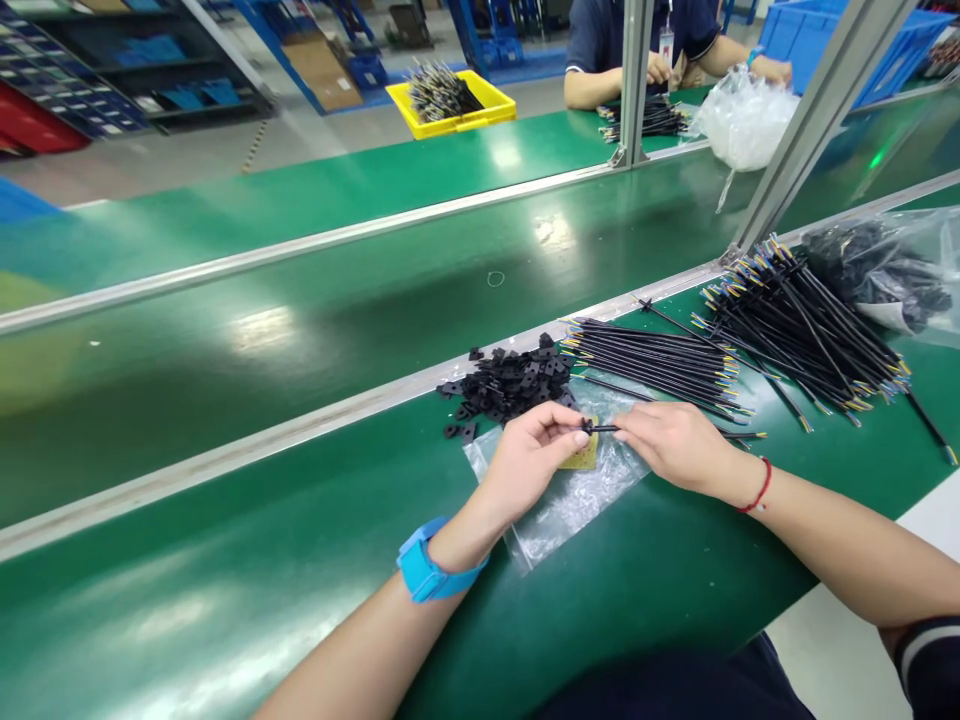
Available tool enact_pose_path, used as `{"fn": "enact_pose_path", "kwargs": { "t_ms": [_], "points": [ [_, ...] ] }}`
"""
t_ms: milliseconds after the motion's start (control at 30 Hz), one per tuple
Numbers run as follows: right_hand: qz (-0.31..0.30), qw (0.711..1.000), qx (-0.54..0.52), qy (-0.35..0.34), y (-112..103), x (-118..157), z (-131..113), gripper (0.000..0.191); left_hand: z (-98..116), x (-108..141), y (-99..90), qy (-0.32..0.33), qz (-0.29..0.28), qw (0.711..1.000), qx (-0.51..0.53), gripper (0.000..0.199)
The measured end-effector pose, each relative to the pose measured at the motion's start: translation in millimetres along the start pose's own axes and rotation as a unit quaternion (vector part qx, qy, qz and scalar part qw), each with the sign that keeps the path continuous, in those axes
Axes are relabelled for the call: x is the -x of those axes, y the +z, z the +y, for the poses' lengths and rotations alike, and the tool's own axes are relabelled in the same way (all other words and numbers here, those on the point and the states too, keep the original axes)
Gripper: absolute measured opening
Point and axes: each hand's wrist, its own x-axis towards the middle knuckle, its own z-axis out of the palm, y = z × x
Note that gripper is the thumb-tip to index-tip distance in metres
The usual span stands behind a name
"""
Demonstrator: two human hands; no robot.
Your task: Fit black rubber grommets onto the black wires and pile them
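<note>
My left hand [534, 452] pinches a small black part [587, 427] between thumb and fingertips. My right hand [675, 445] grips a short black cable [606, 429], whose left end meets that part; whether it is through the part I cannot tell. Under my hands, a yellowish flat piece [579, 460] and a clear plastic bag [562, 520] lie on the green bench. A heap of small black flat parts [517, 385] sits just beyond my left hand. Past my right hand, black cables [652, 360] with coloured wire ends lie in a row.
A larger pile of cables [810, 325] lies at the right, beside a clear bag of black parts [877, 270]. A metal rail [300, 435] and upright posts [634, 80] border the green belt [420, 280]. Across it, a person [600, 85] works near a yellow bin [450, 122].
</note>
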Motion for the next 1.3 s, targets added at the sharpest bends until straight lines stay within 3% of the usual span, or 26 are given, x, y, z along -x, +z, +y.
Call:
{"fn": "enact_pose_path", "kwargs": {
  "t_ms": [100, 233, 467, 567, 633, 733, 833, 933, 1033, 1133, 1233, 1300],
  "points": [
    [-0.063, 0.996, -0.057, -0.008, -7, 0, -2, 0.028, 2, 3, -0.4, 0.079, -0.018, 0.993, -0.09, 0.014],
    [-0.11, 0.977, -0.177, 0.031, -11, -3, -4, 0.026, 7, 8, -1.3, 0.174, -0.055, 0.957, -0.225, 0.006],
    [-0.168, 0.936, -0.292, 0.102, -1, -3, -6, 0.025, 3, 8, 1.6, 0.217, -0.1, 0.928, -0.285, 0.008],
    [-0.179, 0.938, -0.281, 0.098, 1, -1, -6, 0.033, -1, 8, 2.9, 0.217, -0.129, 0.924, -0.286, 0.01],
    [-0.162, 0.958, -0.228, 0.07, 0, 0, -5, 0.035, -2, 8, 3.2, 0.211, -0.125, 0.93, -0.273, 0.007],
    [-0.062, 0.995, -0.072, 0.001, -2, 2, -4, 0.028, -2, 7, 3.7, 0.184, -0.085, 0.961, -0.19, 0.015],
    [0.057, 0.994, 0.073, -0.054, -4, 5, -7, 0.026, 0, 6, 5.3, 0.117, -0.079, 0.985, -0.099, 0.018],
    [0.088, 0.983, 0.135, -0.09, -5, 7, -12, 0.027, 3, 7, 6.7, 0.086, -0.105, 0.983, -0.125, 0.017],
    [0.047, 0.991, 0.095, -0.085, -8, 8, -13, 0.029, 5, 9, 5.8, 0.156, -0.093, 0.961, -0.208, 0.011],
    [-0.052, 0.996, -0.078, -0.009, -12, 7, -10, 0.035, 5, 10, 3.2, 0.254, -0.1, 0.915, -0.296, 0.011],
    [-0.166, 0.941, -0.279, 0.099, -11, 5, -8, 0.043, 1, 12, 1.8, 0.349, -0.109, 0.859, -0.358, 0.018],
    [-0.195, 0.906, -0.349, 0.141, -10, 3, -9, 0.044, -2, 12, 1.8, 0.401, -0.089, 0.825, -0.388, 0.021]
  ]
}}
